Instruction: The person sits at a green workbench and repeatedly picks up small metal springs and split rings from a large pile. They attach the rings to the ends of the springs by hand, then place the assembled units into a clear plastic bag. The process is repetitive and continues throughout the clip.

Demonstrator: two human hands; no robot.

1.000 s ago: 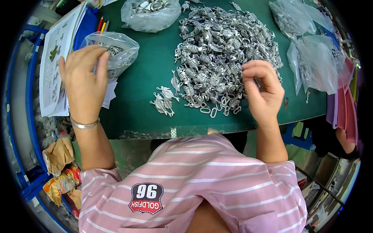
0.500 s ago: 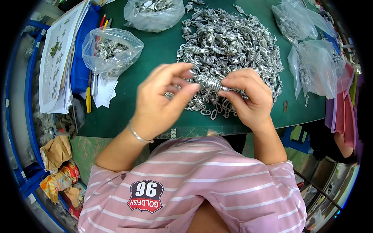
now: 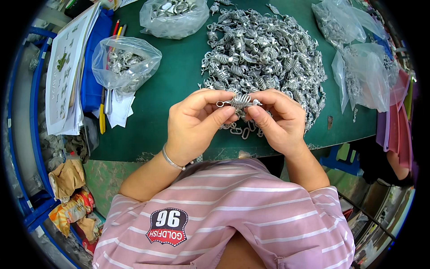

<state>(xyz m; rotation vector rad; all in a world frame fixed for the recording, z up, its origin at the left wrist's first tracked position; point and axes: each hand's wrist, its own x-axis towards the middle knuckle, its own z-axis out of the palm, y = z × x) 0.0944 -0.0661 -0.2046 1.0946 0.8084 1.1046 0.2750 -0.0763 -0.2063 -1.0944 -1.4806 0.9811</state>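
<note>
Between my two hands, just in front of a large pile, is a small ribbed silver metal piece with a ring at its left end. My left hand pinches its left part between thumb and fingertips. On its right end my right hand closes in the same way. Behind my hands spreads the pile of similar ribbed metal pieces. Some oval links show at the pile's near edge, below my fingers.
Clear plastic bags with metal parts stand at left and far left. More bags lie at right. Papers, a blue tray and pens line the left side of the green table.
My left hand has moved right and down to meet the right hand, and now pinches the metal piece's left part. My right hand has shifted slightly toward me with the piece.
</note>
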